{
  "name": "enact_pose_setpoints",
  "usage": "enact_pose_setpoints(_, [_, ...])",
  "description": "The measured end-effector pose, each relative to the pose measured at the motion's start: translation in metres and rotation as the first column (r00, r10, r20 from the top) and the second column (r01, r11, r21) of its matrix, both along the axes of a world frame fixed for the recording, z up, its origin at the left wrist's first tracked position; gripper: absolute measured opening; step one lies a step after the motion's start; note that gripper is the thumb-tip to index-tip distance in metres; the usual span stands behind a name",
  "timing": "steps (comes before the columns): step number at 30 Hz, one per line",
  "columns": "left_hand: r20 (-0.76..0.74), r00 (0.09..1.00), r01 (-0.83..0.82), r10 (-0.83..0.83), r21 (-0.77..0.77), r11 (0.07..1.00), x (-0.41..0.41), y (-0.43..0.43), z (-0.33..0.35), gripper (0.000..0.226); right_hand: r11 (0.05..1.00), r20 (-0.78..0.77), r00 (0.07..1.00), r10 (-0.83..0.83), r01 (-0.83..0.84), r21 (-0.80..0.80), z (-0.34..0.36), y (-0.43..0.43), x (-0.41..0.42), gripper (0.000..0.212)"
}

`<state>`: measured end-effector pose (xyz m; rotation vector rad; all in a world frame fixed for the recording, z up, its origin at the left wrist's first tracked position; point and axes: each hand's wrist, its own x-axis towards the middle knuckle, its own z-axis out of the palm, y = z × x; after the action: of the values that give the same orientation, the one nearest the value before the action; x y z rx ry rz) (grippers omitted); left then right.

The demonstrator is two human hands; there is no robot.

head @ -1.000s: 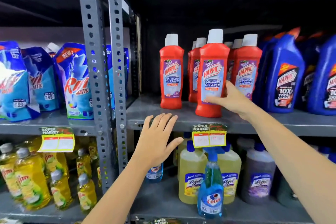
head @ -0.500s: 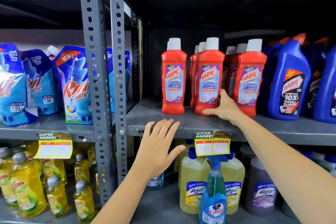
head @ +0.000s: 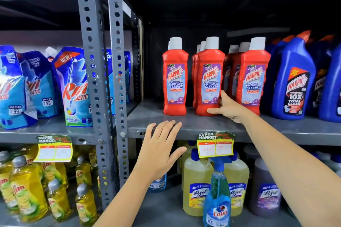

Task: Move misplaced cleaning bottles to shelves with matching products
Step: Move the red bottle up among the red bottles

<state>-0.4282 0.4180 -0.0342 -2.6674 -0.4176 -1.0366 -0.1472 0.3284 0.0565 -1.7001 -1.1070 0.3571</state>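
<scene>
- Nearest, low and right of centre: blue Colin spray bottle (head: 217,201) on the lower shelf, below the yellow price tag (head: 215,144) and standing in front of two yellow Lizol jugs (head: 196,186).
- Right of the jugs, same lower shelf: a purple Lizol jug (head: 265,188), partly hidden behind the right forearm.
- Far left of the tag, lower shelf of the neighbouring rack: yellow Vim dish-soap bottles (head: 27,190) in a cluster.
- Just left of the tag: left hand (head: 160,151), palm forward, fingers spread and loose, grasping nothing, fingertips level with the front edge of the grey metal shelf (head: 193,125).
- Above the tag: right hand (head: 227,107) resting on the shelf surface, thumb and fingers curved around the lower right side of the red Harpic bathroom cleaner bottle (head: 210,83); loosely wrapped rather than clenched.
- That bottle: upright on the shelf directly above the tag, base flat, white cap on top, in the middle front of a group of matching red Harpic bottles (head: 175,79).
- Right of the red group, same shelf: blue Harpic toilet cleaner bottles (head: 295,83) with angled red-tipped necks.
- Left of the tag past the perforated grey uprights (head: 103,79): blue Rin Matic detergent pouches (head: 73,88) standing on the neighbouring shelf.
- Farthest back: dark, shadowed rear of the shelf bay behind the bottles.
</scene>
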Motion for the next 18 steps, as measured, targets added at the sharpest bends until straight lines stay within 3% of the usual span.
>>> enact_pose_setpoints(8, [0.002,1.0,-0.005,0.005,0.014,1.0,0.0,0.0,0.0,0.061,1.0,-0.069,0.997,0.026,-0.025,0.017,-0.001,-0.001,-0.001,0.091])
enact_pose_setpoints(12, [-0.018,1.0,-0.022,0.023,0.047,0.999,-0.002,0.001,-0.001,0.067,0.999,-0.224,0.974,0.04,-0.032,0.038,0.007,-0.023,-0.008,0.087])
enact_pose_setpoints(15, [-0.014,1.0,-0.026,0.027,0.057,0.998,-0.006,0.001,-0.012,0.07,0.953,-0.204,0.972,-0.114,0.165,0.254,0.002,-0.057,-0.022,0.066])
enact_pose_setpoints(18, [-0.018,0.999,-0.039,0.039,0.014,0.999,-0.015,-0.002,-0.04,0.066,0.719,-0.216,0.937,-0.273,0.348,0.601,-0.018,-0.095,-0.047,0.03])
